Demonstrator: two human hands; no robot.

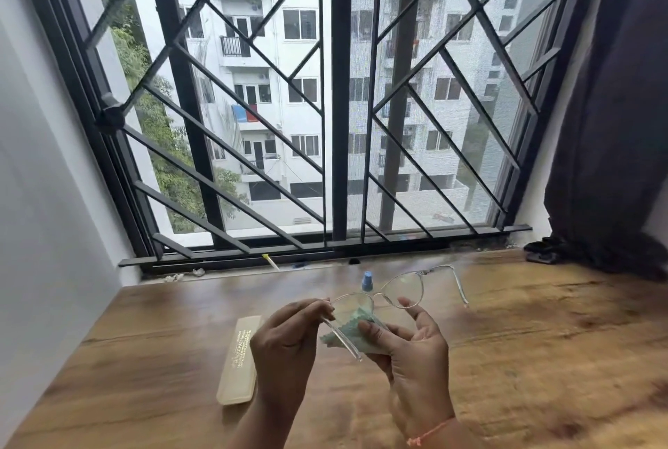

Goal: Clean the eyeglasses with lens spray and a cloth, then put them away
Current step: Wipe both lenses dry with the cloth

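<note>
Clear-framed eyeglasses [405, 287] are held up above the wooden table [542, 340] with both arms unfolded. My left hand [285, 336] pinches the frame at its left hinge. My right hand [412, 358] holds a pale green cloth [347, 333] against the left lens, thumb on the cloth and fingers spread behind. The blue cap of the spray bottle [367, 280] shows behind the glasses; its body is hidden. A beige glasses case [240, 358] lies shut on the table left of my left hand.
A barred window [332, 105] fills the wall ahead, its sill holding small bits of litter [188, 274]. A dark curtain [614, 123] hangs at the right, with a dark object [542, 251] at its foot. A white wall [43, 195] closes the left side.
</note>
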